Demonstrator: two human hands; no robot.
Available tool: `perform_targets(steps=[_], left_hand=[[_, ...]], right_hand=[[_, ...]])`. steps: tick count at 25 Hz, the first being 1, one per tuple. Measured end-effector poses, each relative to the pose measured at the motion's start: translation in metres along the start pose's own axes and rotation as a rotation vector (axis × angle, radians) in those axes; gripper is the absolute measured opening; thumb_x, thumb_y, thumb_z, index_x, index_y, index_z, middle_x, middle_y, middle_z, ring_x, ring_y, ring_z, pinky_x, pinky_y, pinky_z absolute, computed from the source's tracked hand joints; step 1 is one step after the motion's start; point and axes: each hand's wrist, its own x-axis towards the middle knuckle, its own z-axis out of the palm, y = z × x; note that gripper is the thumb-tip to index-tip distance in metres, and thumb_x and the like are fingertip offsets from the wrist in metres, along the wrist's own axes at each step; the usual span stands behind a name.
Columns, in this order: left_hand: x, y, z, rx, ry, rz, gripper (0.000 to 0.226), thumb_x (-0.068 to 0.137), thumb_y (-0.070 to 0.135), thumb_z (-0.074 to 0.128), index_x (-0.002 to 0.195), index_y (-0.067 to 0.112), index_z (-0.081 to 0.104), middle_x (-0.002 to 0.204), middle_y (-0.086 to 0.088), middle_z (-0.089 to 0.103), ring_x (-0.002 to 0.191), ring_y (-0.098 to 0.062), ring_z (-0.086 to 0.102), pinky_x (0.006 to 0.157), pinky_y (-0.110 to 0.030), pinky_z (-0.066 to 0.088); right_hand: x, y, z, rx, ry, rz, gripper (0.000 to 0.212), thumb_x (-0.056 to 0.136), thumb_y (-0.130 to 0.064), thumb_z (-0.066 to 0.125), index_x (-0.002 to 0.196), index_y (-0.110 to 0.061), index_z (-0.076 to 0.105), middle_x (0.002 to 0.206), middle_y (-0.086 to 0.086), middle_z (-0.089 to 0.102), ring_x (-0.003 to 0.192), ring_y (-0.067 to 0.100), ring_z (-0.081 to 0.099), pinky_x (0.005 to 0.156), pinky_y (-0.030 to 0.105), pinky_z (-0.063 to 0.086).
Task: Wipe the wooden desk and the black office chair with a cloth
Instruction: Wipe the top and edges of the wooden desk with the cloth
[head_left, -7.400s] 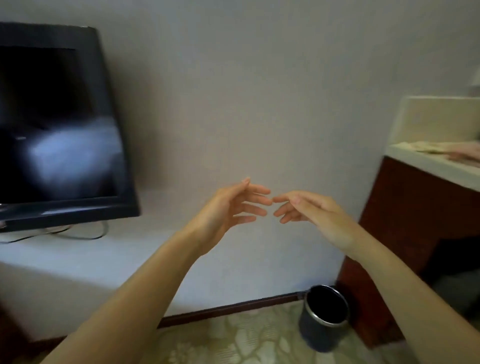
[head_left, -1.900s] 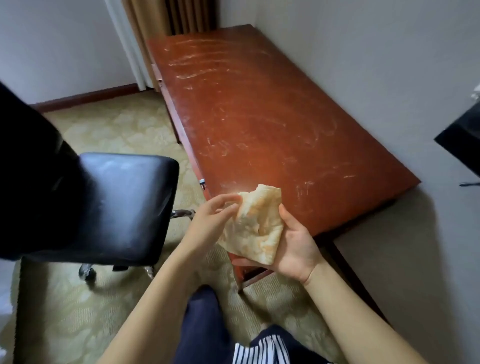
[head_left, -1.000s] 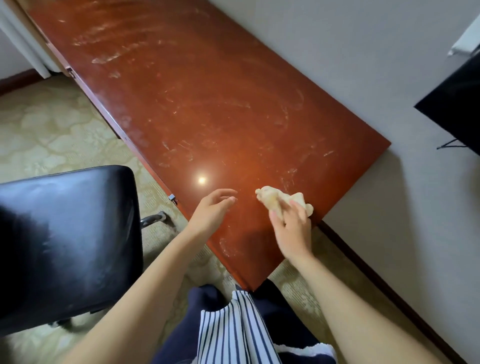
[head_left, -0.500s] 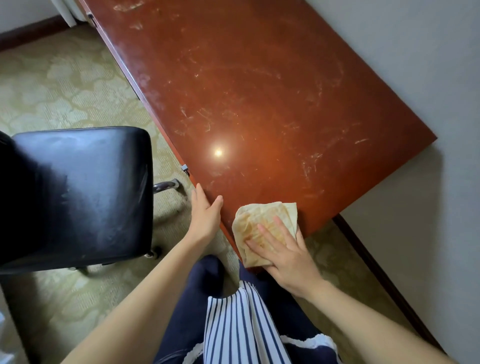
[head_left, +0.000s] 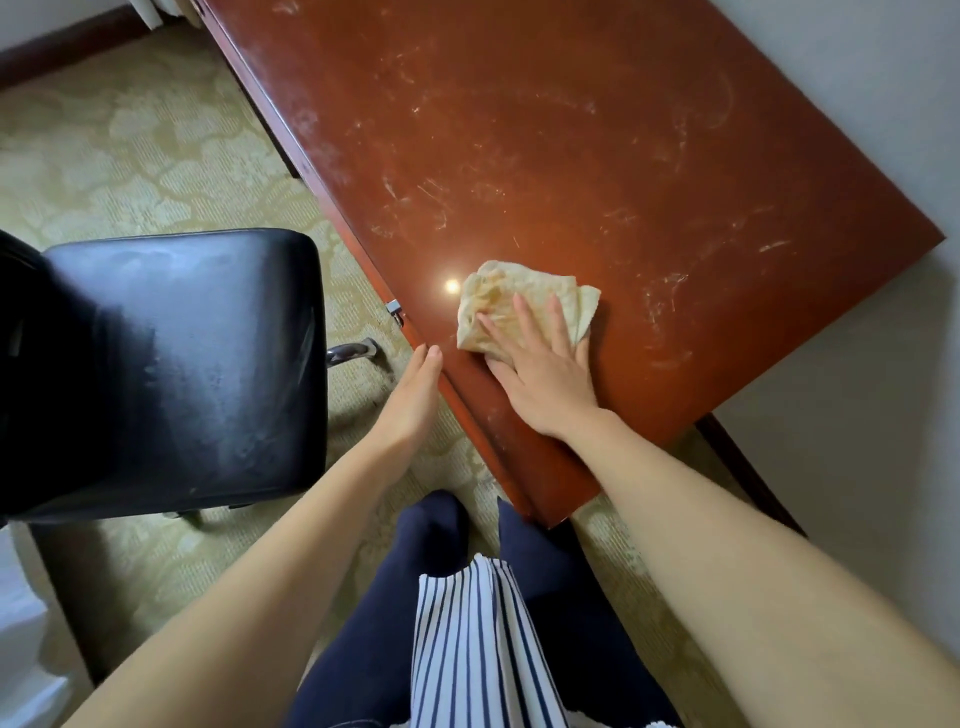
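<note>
A folded beige cloth lies flat on the reddish wooden desk, near its front edge. My right hand presses down on the cloth with straight, spread fingers. My left hand rests with straight fingers against the desk's front edge, just left of the cloth, and holds nothing. The desk top shows pale smears and scratches. The black office chair stands to the left of the desk, its padded seat facing up.
A grey wall runs along the desk's far and right sides. Patterned beige carpet covers the floor between chair and desk. My legs in dark trousers stand by the desk's near corner. A small metal drawer pull sits on the desk's front edge.
My right hand has slid the cloth from the desk's near corner further onto the top. My left hand stays at the front edge.
</note>
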Motion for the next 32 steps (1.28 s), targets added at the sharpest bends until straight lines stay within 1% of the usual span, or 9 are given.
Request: perform_targets(steps=[3,10,18,21,23,26,28,30,32], left_hand=[[0.0,0.004,0.004,0.007,-0.006,0.012,0.061,0.1,0.052,0.022,0.154,0.026,0.008,0.16,0.007,0.012,0.145,-0.017,0.019,0.119,-0.043,0.016],[-0.013,0.015,0.018,-0.014,0.048,0.011,0.06,0.103,0.044,0.021,0.154,0.019,0.002,0.161,0.004,0.007,0.147,-0.016,0.012,0.115,-0.034,0.013],[-0.012,0.013,0.017,0.035,0.091,0.091,0.058,0.103,0.038,0.03,0.154,0.021,0.011,0.16,0.006,0.014,0.145,-0.013,0.016,0.114,-0.03,0.016],[-0.01,0.013,0.019,0.126,0.153,0.151,0.055,0.102,0.036,0.037,0.151,0.016,0.022,0.156,-0.001,0.026,0.143,-0.017,0.024,0.117,-0.036,0.019],[-0.008,0.014,0.022,0.23,0.203,0.2,0.054,0.101,0.034,0.039,0.149,0.013,0.027,0.155,-0.005,0.029,0.143,-0.019,0.023,0.117,-0.041,0.019],[-0.009,0.02,0.033,0.361,0.205,0.255,0.052,0.1,0.033,0.04,0.148,0.014,0.031,0.157,-0.008,0.025,0.146,-0.02,0.015,0.118,-0.042,0.015],[-0.011,0.028,0.045,0.445,0.184,0.256,0.051,0.1,0.033,0.041,0.148,0.017,0.032,0.159,-0.007,0.018,0.147,-0.02,0.008,0.119,-0.04,0.01],[-0.012,0.037,0.059,0.507,0.159,0.258,0.051,0.1,0.033,0.041,0.148,0.018,0.032,0.16,-0.007,0.012,0.148,-0.022,0.005,0.119,-0.04,0.008],[-0.009,0.05,0.079,0.56,0.141,0.255,0.052,0.1,0.035,0.039,0.149,0.019,0.029,0.161,-0.006,0.008,0.148,-0.024,0.001,0.118,-0.041,0.007]], right_hand=[[-0.007,-0.017,0.01,0.031,0.016,0.018,0.049,0.099,-0.051,0.022,0.145,-0.053,0.003,0.158,-0.01,-0.016,0.142,0.024,-0.027,0.114,0.055,-0.003],[-0.092,0.016,0.049,-0.194,0.07,-0.291,0.052,0.097,-0.048,0.038,0.145,-0.049,0.019,0.159,-0.007,0.008,0.145,0.025,-0.011,0.111,0.055,0.01],[-0.087,0.068,0.031,-0.438,0.031,-0.565,0.046,0.1,-0.048,0.013,0.144,-0.042,0.022,0.152,-0.005,0.027,0.14,0.027,0.024,0.105,0.052,0.023],[-0.06,0.078,0.009,-0.425,-0.006,-0.505,0.053,0.093,-0.049,0.013,0.145,-0.046,0.008,0.155,-0.008,0.013,0.144,0.024,0.009,0.112,0.051,0.013],[-0.04,0.085,-0.006,-0.287,-0.008,-0.308,0.053,0.09,-0.051,0.006,0.142,-0.051,-0.001,0.157,-0.013,-0.001,0.146,0.018,-0.007,0.117,0.048,0.0],[-0.023,0.081,-0.013,-0.131,0.127,-0.008,0.05,0.099,-0.044,0.025,0.145,-0.05,0.007,0.159,-0.012,0.003,0.147,0.016,-0.007,0.118,0.05,0.007],[-0.025,0.064,-0.006,-0.087,0.166,0.114,0.054,0.099,-0.037,0.032,0.147,-0.048,0.008,0.159,-0.011,0.002,0.147,0.019,-0.009,0.119,0.047,0.002],[-0.037,0.048,0.005,-0.016,0.194,0.155,0.056,0.098,-0.032,0.034,0.148,-0.046,0.011,0.16,-0.009,0.002,0.147,0.021,-0.01,0.117,0.046,-0.003],[-0.056,0.053,0.01,0.019,0.215,0.074,0.054,0.098,-0.03,0.036,0.147,-0.043,0.02,0.159,-0.006,0.013,0.147,0.024,-0.002,0.118,0.049,0.004]])
